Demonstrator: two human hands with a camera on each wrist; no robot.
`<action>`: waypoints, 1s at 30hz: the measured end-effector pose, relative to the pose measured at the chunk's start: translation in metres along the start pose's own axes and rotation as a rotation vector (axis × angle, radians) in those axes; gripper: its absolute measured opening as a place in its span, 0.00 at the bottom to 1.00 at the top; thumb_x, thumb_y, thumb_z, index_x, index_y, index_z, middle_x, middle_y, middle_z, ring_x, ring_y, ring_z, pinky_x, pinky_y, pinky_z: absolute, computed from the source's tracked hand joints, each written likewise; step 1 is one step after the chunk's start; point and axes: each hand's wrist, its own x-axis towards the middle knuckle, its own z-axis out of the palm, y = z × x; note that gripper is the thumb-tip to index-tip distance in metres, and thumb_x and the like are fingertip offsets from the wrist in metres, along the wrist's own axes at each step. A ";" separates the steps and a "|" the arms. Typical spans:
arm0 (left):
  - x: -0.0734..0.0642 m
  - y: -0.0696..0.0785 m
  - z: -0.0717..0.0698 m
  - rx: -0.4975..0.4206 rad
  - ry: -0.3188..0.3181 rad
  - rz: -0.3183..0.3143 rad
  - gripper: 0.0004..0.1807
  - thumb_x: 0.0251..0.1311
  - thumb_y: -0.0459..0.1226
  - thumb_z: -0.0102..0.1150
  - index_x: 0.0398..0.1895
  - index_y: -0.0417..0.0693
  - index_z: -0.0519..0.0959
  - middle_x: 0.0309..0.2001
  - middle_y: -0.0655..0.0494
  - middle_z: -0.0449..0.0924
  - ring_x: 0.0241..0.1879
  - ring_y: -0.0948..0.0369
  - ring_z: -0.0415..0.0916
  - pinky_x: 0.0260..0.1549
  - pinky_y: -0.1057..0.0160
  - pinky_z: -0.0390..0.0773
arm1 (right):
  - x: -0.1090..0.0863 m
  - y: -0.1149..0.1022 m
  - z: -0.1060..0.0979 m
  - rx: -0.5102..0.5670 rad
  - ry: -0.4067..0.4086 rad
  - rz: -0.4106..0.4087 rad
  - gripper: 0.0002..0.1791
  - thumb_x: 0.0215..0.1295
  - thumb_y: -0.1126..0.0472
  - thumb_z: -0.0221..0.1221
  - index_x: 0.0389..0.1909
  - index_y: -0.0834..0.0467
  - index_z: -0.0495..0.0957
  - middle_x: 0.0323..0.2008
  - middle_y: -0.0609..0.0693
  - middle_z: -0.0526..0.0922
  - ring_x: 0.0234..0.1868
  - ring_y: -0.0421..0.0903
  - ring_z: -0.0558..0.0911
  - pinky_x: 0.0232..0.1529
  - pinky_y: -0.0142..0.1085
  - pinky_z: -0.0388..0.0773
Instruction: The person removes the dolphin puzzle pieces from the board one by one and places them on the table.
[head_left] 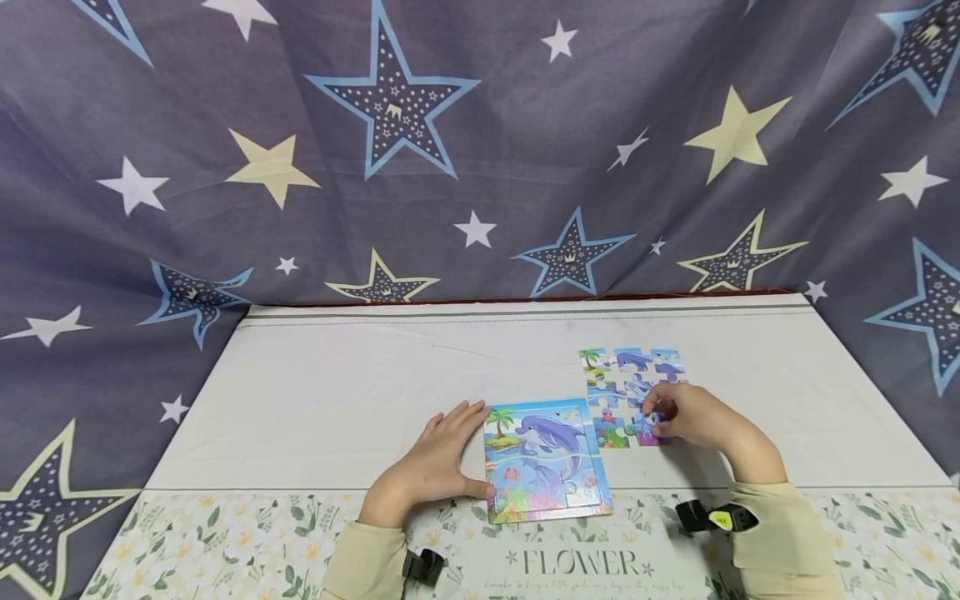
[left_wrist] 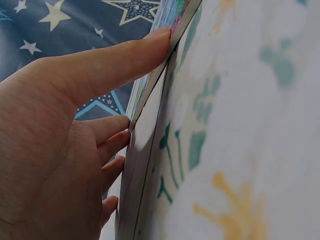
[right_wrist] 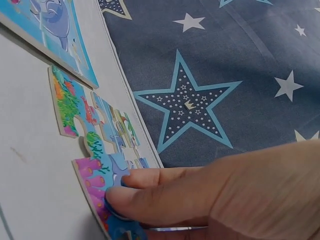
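Note:
A square puzzle board [head_left: 549,513] with a dolphin picture lies in front of me, one piece outline showing at its lower right. My left hand [head_left: 438,462] rests along the board's left side, fingers spread; its thumb [left_wrist: 145,50] touches the edge and the fingertips lie near the top left corner. To the right, loose puzzle pieces [head_left: 611,435] are laid out in rows. At the nearest row my right hand [head_left: 701,419] pinches a puzzle piece [right_wrist: 92,177] with pink and blue sea plants between thumb and forefinger. Its fingers partly cover this piece and its neighbours.
Under everything is a white table cover [head_left: 360,392] with a flower-printed front band [head_left: 247,533] that reads FLOWER. A dark star-patterned cloth [head_left: 480,150] hangs behind and at both sides. Dark straps with small devices [head_left: 723,519] sit at the wrists.

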 end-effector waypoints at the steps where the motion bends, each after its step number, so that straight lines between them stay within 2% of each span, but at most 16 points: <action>1: 0.000 0.000 0.000 0.000 -0.001 0.000 0.60 0.42 0.51 0.77 0.77 0.43 0.56 0.77 0.47 0.50 0.77 0.49 0.41 0.73 0.41 0.38 | 0.000 0.000 0.000 -0.001 0.001 -0.001 0.10 0.54 0.73 0.68 0.34 0.61 0.78 0.28 0.50 0.76 0.28 0.45 0.71 0.30 0.38 0.72; 13: 0.001 0.000 0.001 0.000 -0.010 0.000 0.60 0.41 0.53 0.77 0.77 0.43 0.57 0.77 0.47 0.50 0.77 0.49 0.41 0.73 0.41 0.38 | -0.002 0.001 0.000 0.020 0.005 0.002 0.11 0.56 0.71 0.68 0.39 0.63 0.79 0.28 0.49 0.75 0.28 0.45 0.71 0.28 0.38 0.71; 20: 0.000 -0.001 0.002 0.004 -0.011 -0.002 0.60 0.41 0.53 0.77 0.77 0.43 0.56 0.77 0.47 0.50 0.77 0.48 0.41 0.73 0.41 0.38 | -0.001 -0.001 0.004 0.081 0.024 -0.065 0.09 0.59 0.69 0.67 0.40 0.62 0.79 0.25 0.46 0.73 0.25 0.42 0.70 0.25 0.33 0.68; 30: 0.000 -0.001 0.000 0.004 -0.006 0.010 0.60 0.42 0.53 0.77 0.77 0.42 0.56 0.77 0.46 0.50 0.77 0.48 0.41 0.73 0.41 0.38 | 0.006 -0.008 0.011 0.155 0.012 -0.145 0.11 0.60 0.70 0.67 0.43 0.63 0.79 0.30 0.47 0.74 0.28 0.41 0.72 0.28 0.32 0.71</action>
